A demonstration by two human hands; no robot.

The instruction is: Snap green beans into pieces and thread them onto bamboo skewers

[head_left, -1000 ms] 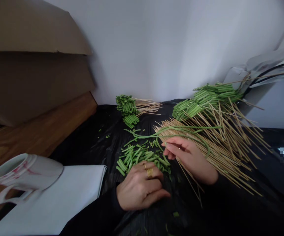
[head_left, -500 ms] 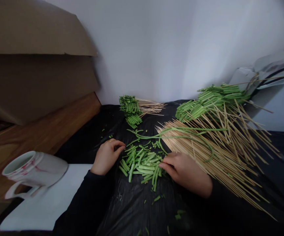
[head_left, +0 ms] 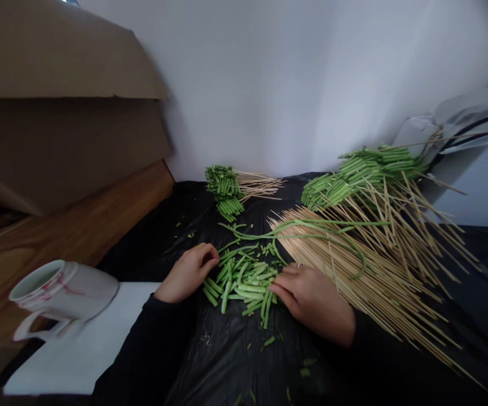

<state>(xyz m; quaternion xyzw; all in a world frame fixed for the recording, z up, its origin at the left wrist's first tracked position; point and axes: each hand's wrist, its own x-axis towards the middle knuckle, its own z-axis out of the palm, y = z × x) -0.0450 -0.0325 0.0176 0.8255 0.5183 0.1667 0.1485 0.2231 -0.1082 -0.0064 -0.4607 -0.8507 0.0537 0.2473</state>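
A loose heap of short cut green bean pieces (head_left: 244, 282) lies on black plastic sheeting (head_left: 235, 361). My left hand (head_left: 188, 272) rests at the heap's left edge, fingers curled with the tips touching the pieces. My right hand (head_left: 309, 299) lies at the heap's right edge, fingers held together and pressed against the pieces. Neither hand clearly grips anything. Long uncut green beans (head_left: 311, 228) trail over a big spread of bamboo skewers (head_left: 379, 265) just right of my right hand.
Skewered bean bundles lie at the back middle (head_left: 224, 189) and back right (head_left: 362, 169). A white mug (head_left: 57, 296) lies tipped on a white sheet (head_left: 78, 349) at the left. A wooden surface (head_left: 70, 225), cardboard (head_left: 57, 101) and a wall bound the space.
My left hand moved from in front of the heap to its left side. My right hand came down from the skewers to the heap's right edge. The pieces are gathered tighter.
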